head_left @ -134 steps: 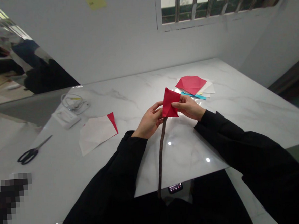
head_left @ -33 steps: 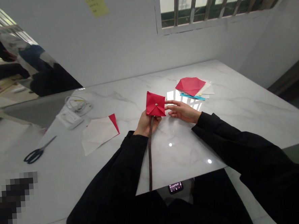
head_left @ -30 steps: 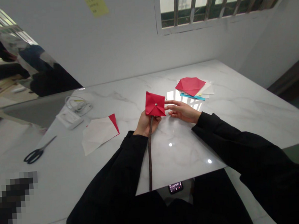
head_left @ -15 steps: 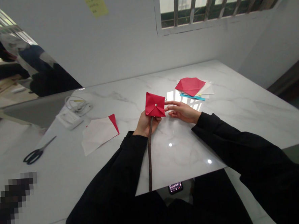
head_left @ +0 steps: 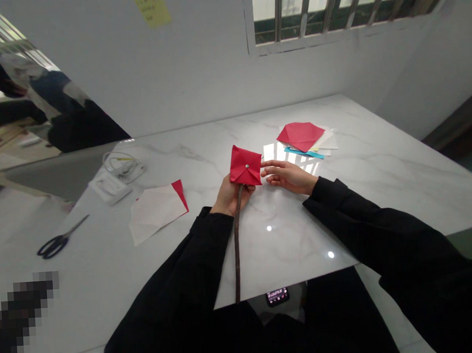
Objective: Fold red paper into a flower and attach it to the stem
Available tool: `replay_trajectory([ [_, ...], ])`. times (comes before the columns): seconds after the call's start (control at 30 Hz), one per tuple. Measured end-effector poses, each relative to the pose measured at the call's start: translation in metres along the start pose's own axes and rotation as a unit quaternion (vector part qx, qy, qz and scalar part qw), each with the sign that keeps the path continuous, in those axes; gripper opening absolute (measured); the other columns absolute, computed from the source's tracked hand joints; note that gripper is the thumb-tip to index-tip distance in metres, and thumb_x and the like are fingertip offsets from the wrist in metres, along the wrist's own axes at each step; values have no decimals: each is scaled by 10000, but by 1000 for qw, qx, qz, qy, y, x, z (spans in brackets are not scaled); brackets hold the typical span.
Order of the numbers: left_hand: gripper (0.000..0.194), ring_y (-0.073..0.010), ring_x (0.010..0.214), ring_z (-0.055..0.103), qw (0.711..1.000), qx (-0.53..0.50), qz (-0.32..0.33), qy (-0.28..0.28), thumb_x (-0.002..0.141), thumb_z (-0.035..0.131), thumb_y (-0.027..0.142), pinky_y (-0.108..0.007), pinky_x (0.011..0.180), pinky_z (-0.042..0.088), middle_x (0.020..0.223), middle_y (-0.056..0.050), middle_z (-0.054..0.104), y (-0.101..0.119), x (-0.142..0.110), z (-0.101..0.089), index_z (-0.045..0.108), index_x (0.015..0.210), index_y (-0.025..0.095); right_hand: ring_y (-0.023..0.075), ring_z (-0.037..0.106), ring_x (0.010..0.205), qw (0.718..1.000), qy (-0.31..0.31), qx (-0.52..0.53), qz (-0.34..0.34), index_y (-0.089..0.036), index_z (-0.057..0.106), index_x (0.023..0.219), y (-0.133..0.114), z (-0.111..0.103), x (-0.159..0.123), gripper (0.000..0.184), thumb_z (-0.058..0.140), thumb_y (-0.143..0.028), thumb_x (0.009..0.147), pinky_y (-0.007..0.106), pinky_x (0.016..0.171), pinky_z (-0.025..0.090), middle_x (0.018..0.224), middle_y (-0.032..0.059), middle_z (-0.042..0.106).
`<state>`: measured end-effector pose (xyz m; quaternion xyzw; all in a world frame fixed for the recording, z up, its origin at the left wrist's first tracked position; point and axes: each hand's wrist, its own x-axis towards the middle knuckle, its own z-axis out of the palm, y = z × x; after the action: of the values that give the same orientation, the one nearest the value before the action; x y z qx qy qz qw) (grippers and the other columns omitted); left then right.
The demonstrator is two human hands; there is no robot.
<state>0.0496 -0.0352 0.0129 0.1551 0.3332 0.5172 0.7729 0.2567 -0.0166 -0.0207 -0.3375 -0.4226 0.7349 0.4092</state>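
- Left hand (head_left: 232,196): grip pinching a thin dark brown stick (head_left: 237,245) topped by a folded red paper square (head_left: 245,166), above the white marble counter (head_left: 383,173)
- Right hand (head_left: 289,176): grip spread, fingertips just beside the square

Your folded red paper (head_left: 239,163) looks matt, the dark stem (head_left: 237,245) rough like wood, the table (head_left: 289,269) glossy, smooth marble, your sleeves (head_left: 383,231) matt black cloth, and the scissors (head_left: 50,249) metal with black plastic handles.
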Motion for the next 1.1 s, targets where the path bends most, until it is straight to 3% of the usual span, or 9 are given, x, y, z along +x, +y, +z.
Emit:
replay_trajectory([
  [0.37, 163, -123, 545, 564, 1000, 9, 0, 2, 919, 550, 73, -221, 499, 478, 699, -16, 621, -1, 3, -2, 604, 798, 170, 108, 699, 788, 1000, -2, -2, 2, -193, 755, 1112, -1, 1, 0, 299, 903, -289, 871, 205, 689, 596, 971, 44, 754],
  [0.63, 272, -92, 462, 426, 1000, 26, 8, -15, 896, 544, 22, -206, 453, 393, 591, 28, 469, -1, 4, -5, 503, 685, 187, 111, 705, 788, 1000, 12, 15, -5, -209, 753, 1090, 1, 2, 1, 301, 917, -300, 856, 210, 697, 601, 990, 45, 767],
  [1.1, 221, -108, 508, 525, 997, 77, -1, -18, 957, 575, 99, -219, 499, 483, 663, -19, 616, -2, 7, -14, 631, 750, 152, 132, 740, 853, 999, 14, 44, -6, -238, 751, 1094, 2, 4, 2, 265, 884, -380, 914, 225, 745, 639, 1050, 46, 757],
])
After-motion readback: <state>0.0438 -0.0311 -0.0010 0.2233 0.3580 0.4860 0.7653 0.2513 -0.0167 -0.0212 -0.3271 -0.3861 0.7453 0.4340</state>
